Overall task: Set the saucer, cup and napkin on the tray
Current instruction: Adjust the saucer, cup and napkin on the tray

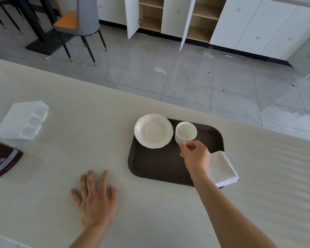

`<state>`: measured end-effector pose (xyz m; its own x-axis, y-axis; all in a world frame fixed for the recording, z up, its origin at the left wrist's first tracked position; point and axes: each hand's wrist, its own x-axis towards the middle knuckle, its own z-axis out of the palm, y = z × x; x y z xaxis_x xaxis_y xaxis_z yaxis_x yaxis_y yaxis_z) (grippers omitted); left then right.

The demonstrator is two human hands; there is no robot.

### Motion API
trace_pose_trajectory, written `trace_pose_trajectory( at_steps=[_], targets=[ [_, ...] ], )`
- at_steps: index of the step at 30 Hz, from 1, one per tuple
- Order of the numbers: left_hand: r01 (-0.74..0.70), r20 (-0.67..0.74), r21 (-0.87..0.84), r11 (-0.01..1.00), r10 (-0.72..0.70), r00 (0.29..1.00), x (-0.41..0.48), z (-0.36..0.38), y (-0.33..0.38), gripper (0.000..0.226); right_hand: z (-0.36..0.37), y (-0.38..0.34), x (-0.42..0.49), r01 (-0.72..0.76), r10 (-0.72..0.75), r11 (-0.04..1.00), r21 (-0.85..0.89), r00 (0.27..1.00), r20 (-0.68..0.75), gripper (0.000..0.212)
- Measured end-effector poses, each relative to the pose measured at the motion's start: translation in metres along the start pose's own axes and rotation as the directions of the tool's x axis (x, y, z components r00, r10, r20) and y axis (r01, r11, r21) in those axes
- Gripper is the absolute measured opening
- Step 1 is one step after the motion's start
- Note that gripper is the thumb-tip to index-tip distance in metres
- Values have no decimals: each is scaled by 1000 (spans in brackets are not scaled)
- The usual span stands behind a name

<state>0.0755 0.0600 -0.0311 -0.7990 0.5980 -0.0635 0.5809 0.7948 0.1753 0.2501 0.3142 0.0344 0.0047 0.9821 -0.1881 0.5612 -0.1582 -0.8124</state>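
Head view: I see the dark tray (150,169) near the counter's far edge, its near-left floor bare. The saucer (153,131) overhangs the tray's far-left corner; the cup (185,131) stands upright just beside it. My right hand (195,154) pinches the cup's handle. The folded napkin (222,169) overhangs the tray's right rim. My left hand (95,199) lies flat, fingers spread, on open counter (79,104).
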Motion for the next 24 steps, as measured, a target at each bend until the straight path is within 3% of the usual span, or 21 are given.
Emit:
trace_pose_trajectory(
  at_steps=[24],
  targets=[
    [11, 14, -22, 1000, -11, 1000, -1, -4, 2, 64, -10, 7, -1, 12, -13, 999, 35, 999, 32, 20]
  ],
)
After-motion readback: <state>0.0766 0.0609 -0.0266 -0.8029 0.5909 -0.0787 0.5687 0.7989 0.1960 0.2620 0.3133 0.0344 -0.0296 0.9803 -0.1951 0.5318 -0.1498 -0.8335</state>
